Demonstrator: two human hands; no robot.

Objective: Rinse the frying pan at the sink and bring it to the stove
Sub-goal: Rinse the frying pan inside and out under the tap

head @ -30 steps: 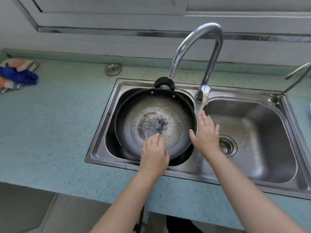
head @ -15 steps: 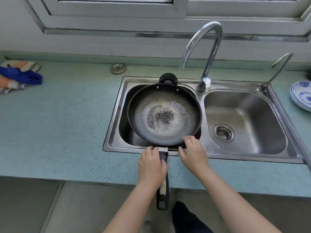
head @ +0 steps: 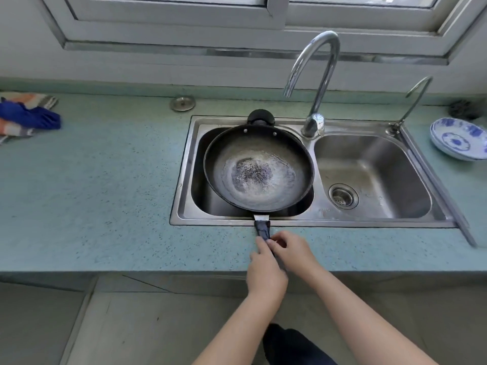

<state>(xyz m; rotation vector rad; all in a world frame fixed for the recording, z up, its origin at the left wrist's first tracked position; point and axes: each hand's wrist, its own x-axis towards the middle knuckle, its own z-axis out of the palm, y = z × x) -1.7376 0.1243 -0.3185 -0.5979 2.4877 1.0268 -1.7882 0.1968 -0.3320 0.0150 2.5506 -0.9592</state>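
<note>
A black frying pan (head: 259,167) with a worn grey inside and a dark scorched centre sits tilted in the left basin of the steel double sink (head: 181,185). Its dark handle (head: 262,229) sticks out toward me over the sink's front rim. My left hand (head: 264,270) is closed around the handle from the left. My right hand (head: 291,250) grips the same handle from the right, fingers touching the left hand. The hands hide most of the handle. The curved tap (head: 315,75) stands behind the pan with no water running.
Teal speckled counter (head: 105,180) surrounds the sink. A blue cloth on a striped towel (head: 26,117) lies far left. A metal drain cover (head: 182,103) rests behind the sink. Blue-patterned plates (head: 459,139) stand at the right, a thin second tap (head: 415,98) near them.
Both hands have drawn back from the pan's rim onto its handle, the right joining the left there. The view has pulled back from the sink.
</note>
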